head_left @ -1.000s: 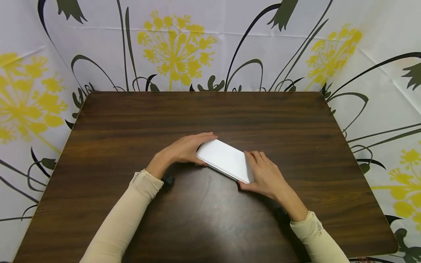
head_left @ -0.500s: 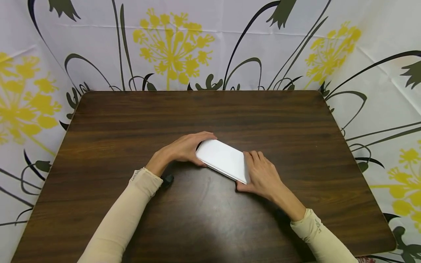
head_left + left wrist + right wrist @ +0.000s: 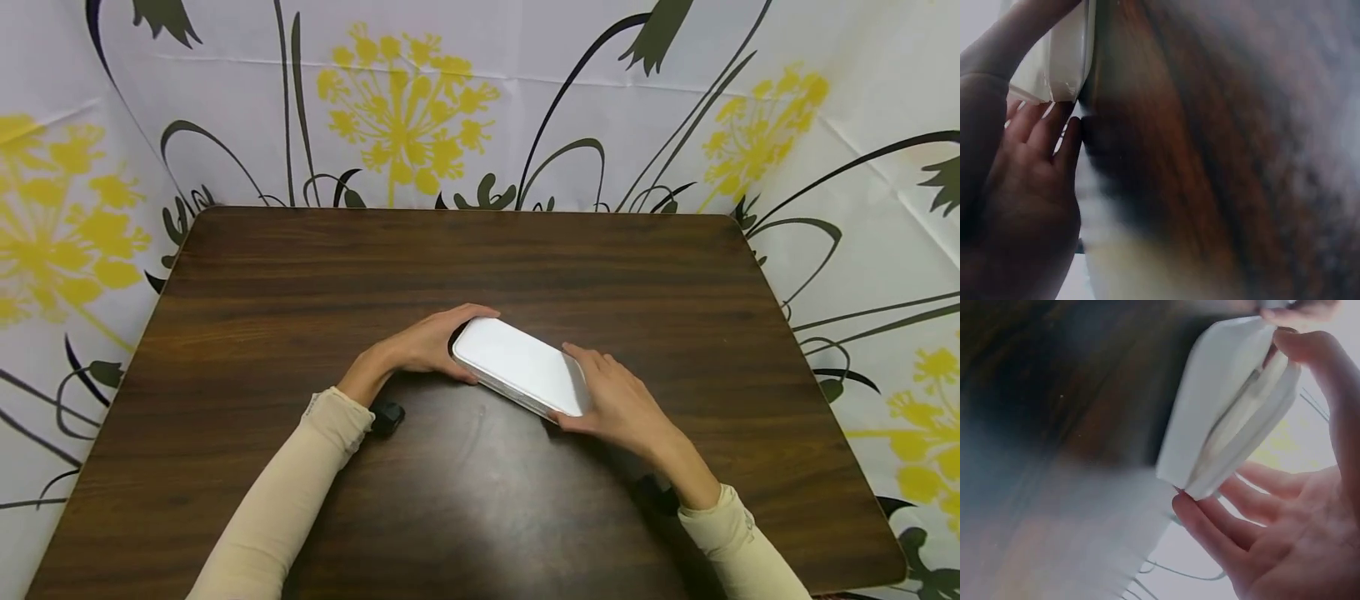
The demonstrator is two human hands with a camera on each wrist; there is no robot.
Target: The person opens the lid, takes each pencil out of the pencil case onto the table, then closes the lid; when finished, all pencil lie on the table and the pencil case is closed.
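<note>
A white flat case [image 3: 517, 365] with rounded corners lies slantwise at the middle of the dark wooden table [image 3: 262, 300]. My left hand [image 3: 468, 343] curls round its far left end, fingers over the far edge and thumb at the near edge. My right hand [image 3: 581, 387] grips its near right end, fingers on the lid and thumb low on the near side. The right wrist view shows the case [image 3: 1229, 406] end-on with a seam between lid and base, and fingers [image 3: 1222, 528] under its corner. In the left wrist view the case [image 3: 1069, 53] stands just beyond the fingers [image 3: 1047, 134].
A curtain [image 3: 405, 108] printed with yellow flowers and dark stems hangs behind and beside the table. A small black wrist camera [image 3: 387, 417] sits under each forearm. Bare wood lies all round the case, out to the table's rounded far corners.
My right hand has slid a little toward the case's right end, so more of the lid shows. The case's near side looks slightly raised. The left hand has kept its hold.
</note>
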